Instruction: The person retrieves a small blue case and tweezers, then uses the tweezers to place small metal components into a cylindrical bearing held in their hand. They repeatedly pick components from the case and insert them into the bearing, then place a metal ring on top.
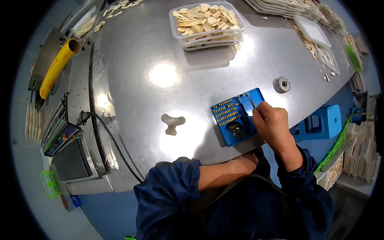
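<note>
A blue tray [229, 141] lies at the near edge of the metal table, slightly turned. Rows of small gold-coloured pieces [225, 113] fill its left part, and dark bits [235, 129] lie in a round recess below them. My right hand [272, 122] is closed on thin metal tweezers [251, 101]. Their tips reach down into the tray's upper right compartment; whether they grip a piece is too small to tell. My left hand [247, 161] rests low at the table edge, just below the tray, with its fingers hidden.
Stacked clear containers of pale dried slices [206, 22] stand at the back. A round metal part [282, 85] sits right of the tray. A black cable [114, 138] runs along the left, near a dark-screened device [72, 160] and a yellow tube [58, 68]. A blue stool [330, 122] stands right.
</note>
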Demonstrator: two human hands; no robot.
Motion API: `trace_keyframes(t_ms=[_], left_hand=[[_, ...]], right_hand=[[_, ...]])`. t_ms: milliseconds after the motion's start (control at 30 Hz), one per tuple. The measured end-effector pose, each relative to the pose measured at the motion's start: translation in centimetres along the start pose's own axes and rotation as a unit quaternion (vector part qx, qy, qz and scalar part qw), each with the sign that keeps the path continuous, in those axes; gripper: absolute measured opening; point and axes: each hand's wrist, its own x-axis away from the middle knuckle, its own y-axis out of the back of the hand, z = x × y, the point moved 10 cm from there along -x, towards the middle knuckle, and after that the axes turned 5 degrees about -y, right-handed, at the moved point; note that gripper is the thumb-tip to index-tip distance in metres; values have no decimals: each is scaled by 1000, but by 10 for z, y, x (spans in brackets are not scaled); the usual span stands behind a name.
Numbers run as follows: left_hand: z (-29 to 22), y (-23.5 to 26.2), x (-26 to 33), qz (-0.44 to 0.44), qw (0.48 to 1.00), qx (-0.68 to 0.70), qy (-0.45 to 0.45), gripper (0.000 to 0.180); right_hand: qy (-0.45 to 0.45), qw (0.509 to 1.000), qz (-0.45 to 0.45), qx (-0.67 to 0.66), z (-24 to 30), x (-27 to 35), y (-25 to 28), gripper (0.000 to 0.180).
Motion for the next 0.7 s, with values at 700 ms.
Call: trace_keyframes(t_ms=[700], left_hand=[[-3, -5, 4, -76, 995, -59, -25, 33]], right_hand=[[-75, 996, 40, -11, -22, -1, -16, 19]])
